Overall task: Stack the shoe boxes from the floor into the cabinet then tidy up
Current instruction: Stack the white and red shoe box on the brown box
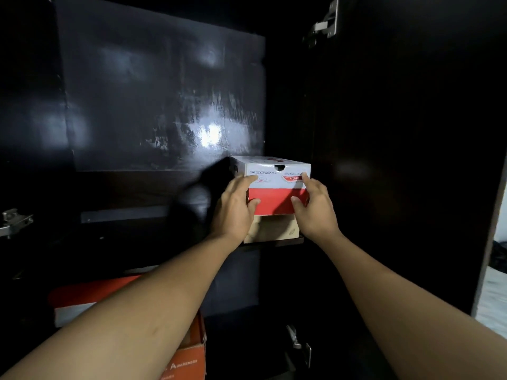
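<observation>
Inside of a dark glossy wooden cabinet (30,138), dim overall. Shiny black back panel (153,91) is scuffed, with a bright white glare spot (211,133) low on its right half. Dark thin shelf edge (274,244) right of centre. Dark brown open door (397,160) fills the right. Silver metal hinge (325,23) top right, a second hinge (13,220) at the left edge, a third (299,344) near the bottom. Pale bright strip (493,297) beyond the door, blurred, surface unclear.

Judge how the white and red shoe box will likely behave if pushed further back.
The shoe box is probably stiff: its faces look flat under the left hand and right hand. Flat-bottomed on the tan box, it should slide, not roll.
</observation>
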### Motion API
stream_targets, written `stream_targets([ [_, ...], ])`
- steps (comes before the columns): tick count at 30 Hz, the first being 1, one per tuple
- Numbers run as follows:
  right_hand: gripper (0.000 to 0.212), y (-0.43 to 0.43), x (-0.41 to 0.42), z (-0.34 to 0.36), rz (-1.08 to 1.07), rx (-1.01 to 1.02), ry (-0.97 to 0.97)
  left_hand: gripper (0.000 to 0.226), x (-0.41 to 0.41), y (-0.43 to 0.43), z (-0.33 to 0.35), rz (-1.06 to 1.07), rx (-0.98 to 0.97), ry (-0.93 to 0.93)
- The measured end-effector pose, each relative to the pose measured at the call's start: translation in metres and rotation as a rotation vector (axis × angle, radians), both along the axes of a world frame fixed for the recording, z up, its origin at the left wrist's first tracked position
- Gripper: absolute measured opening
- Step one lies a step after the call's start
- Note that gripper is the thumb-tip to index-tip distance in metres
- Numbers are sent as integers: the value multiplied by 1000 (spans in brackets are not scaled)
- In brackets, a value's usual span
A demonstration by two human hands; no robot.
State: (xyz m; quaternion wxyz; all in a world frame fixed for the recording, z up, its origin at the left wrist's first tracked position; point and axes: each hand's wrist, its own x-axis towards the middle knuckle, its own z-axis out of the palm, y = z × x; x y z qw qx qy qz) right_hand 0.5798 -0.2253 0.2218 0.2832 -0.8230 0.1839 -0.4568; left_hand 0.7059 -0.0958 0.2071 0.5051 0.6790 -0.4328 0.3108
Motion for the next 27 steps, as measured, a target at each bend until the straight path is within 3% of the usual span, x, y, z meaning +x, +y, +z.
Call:
stream_targets([
  [12,81,-43,45,0,26,104,164,59,35,-20,5,-66,48,94],
  [16,85,-47,45,4,17,114,229,54,30,-16,8,33,124,58],
  [22,70,-25,10,1,-41,21,155,65,-5,14,11,39,297,88],
  [27,73,2,-41,-48,28,35,216,76,-48,57,-47,66,322,79],
])
